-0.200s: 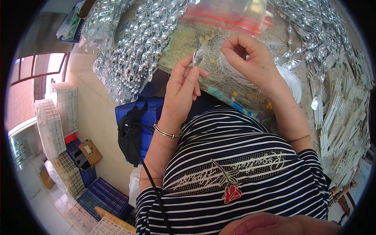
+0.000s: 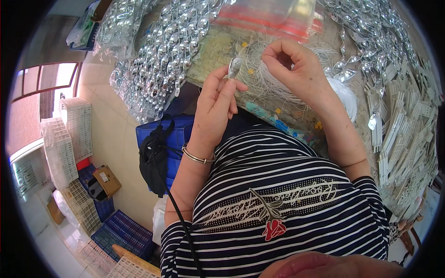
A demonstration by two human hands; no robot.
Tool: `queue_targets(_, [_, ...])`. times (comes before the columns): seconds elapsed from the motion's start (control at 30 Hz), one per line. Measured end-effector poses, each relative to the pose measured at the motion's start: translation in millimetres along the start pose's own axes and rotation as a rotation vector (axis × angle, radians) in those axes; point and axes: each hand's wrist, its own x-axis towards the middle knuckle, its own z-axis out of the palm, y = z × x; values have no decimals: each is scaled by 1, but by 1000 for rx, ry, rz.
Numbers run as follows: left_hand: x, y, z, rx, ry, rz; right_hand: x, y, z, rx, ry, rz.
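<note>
My left hand [image 2: 218, 99] pinches a small shiny silver piece [image 2: 235, 67] between thumb and fingers, holding it up by the table's near edge. The piece is narrow and curved, like the twisted metallic pieces lying about. To its right, my right hand [image 2: 296, 67] is raised over the table with thumb and forefinger pinched together. Whether a thin thread lies between those fingertips is too fine to make out. Beneath the right hand spreads a loose tangle of white thread [image 2: 262, 78], with a thicker white coil [image 2: 344, 99] beside the wrist.
Twisted silver strips [image 2: 169, 51] hang over the table's left side; more silver twists [image 2: 371, 28] lie far right. Pale flat strips [image 2: 403, 143] are heaped at right. Clear red-edged plastic bags [image 2: 273, 21] lie at the back. White crates [image 2: 76, 129] and blue crates [image 2: 123, 231] stand left.
</note>
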Motion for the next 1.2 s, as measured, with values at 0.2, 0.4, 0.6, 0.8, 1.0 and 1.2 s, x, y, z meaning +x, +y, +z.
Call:
queue_targets(0.2, [1,-1,0,-3,-12,-10,-1,-3,1,-7,3,-28])
queue_targets(0.4, [0,0,0,0,-4,-17,-6,-8,6,6,-14,-47])
queue_targets(0.6, [-1,1,1,1,12,-12,-10,-15,10,45,-70,-40])
queue_targets(0.8, [-1,1,0,-21,-5,-15,-10,-15,10,63,-87,-16])
queue_targets(1.0, [-4,1,3,-32,-22,-26,-7,-10,7,30,-36,6])
queue_targets(1.2, [-3,-2,2,-43,-24,-24,-4,-4,3,13,1,-22])
